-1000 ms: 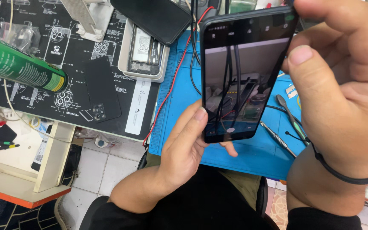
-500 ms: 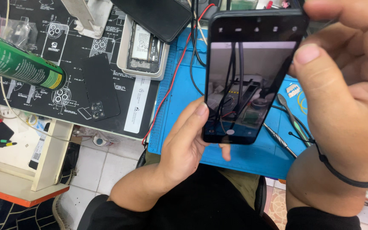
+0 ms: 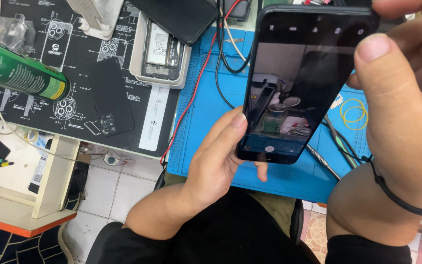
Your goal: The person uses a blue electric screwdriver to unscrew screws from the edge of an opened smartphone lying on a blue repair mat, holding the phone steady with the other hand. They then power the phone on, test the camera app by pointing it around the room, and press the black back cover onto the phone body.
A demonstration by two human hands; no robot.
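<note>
At the far left a green can (image 3: 18,73) with a yellow band near its end lies tilted across the corner of a black mat (image 3: 35,105) printed with white line drawings of phone parts. On that mat rests a dark phone back cover (image 3: 111,98), its camera cut-outs toward the near edge, and just right of it a narrow white label strip (image 3: 152,117) lies along the mat's right border. Above the strip sits a pale tray (image 3: 140,54) holding an opened phone, with a second black phone (image 3: 184,17) laid slantwise over its top corner. A red wire (image 3: 194,88) runs down along the seam where the black mat meets a blue mat (image 3: 201,122) on the desk.

The left hand (image 3: 216,161) comes up from below over the blue mat's near edge, fingers loosely curled, its thumb pressed against the lower left edge of the phone (image 3: 294,83) and a fingertip showing under the bottom rim. The phone is held upright above the blue mat, screen lit with a camera view of bench clutter. The right hand (image 3: 406,112) grips the phone's top right side, thumb laid flat on the screen's upper right corner, other fingers wrapped over the top edge; a black cord (image 3: 396,195) circles its wrist.

Yellow rubber bands (image 3: 352,110) and thin metal tools (image 3: 326,161) lie on the blue mat between the phone and the right hand. Below the desk edge, white floor tiles (image 3: 103,190) show beside a cream shelf (image 3: 50,181).
</note>
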